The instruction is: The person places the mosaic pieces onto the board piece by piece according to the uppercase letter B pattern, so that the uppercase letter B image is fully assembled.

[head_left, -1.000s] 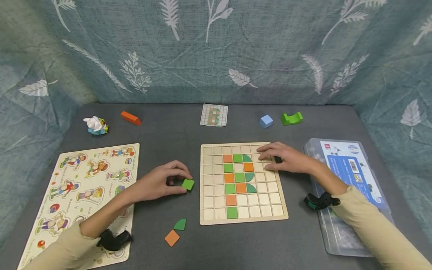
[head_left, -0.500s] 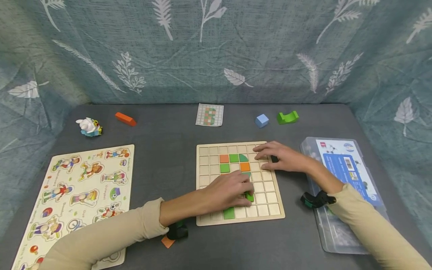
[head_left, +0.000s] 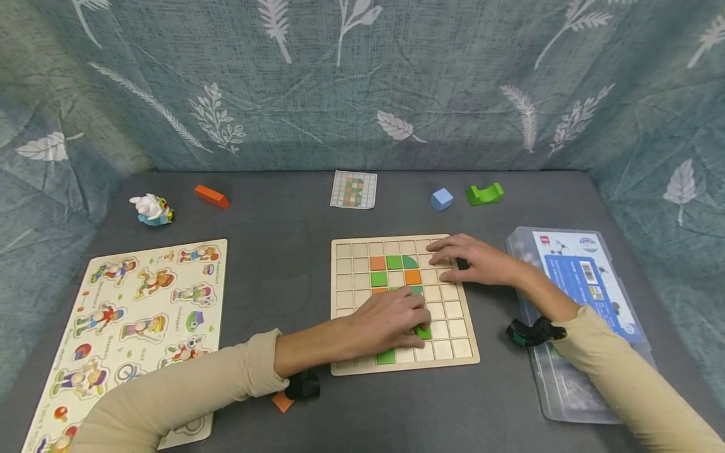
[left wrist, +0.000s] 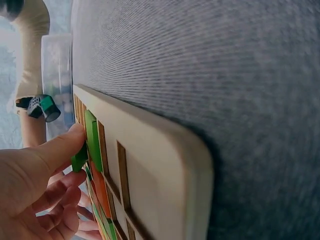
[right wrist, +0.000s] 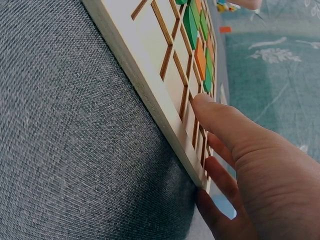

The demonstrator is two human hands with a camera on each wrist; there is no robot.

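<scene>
A green square tile (head_left: 423, 333) is pinched between the thumb and fingers of my left hand (head_left: 382, 322), low over the lower part of the wooden grid board (head_left: 461, 360). In the left wrist view the held tile (left wrist: 79, 159) shows close above the board's cells. Orange, green and quarter-round tiles sit in several cells, some covered by the hand. Another green tile (head_left: 386, 357) lies in the bottom row. My right hand (head_left: 476, 259) rests at the board's upper right edge with fingers spread and holding nothing; the right wrist view shows its thumb (right wrist: 215, 107) on the cells.
A small pattern card (head_left: 354, 189) lies behind the board. A picture puzzle board (head_left: 153, 289) stands left, a clear plastic box (head_left: 578, 384) right. An orange tile (head_left: 282, 402) shows under the left wrist. At the back are a blue block (head_left: 442, 199), green block (head_left: 484, 194), orange block (head_left: 212, 196) and figurine (head_left: 151, 209).
My left hand has carried the green tile from the table left of the board to over its lower part, then slightly further right. My right hand has stayed at the board's edge.
</scene>
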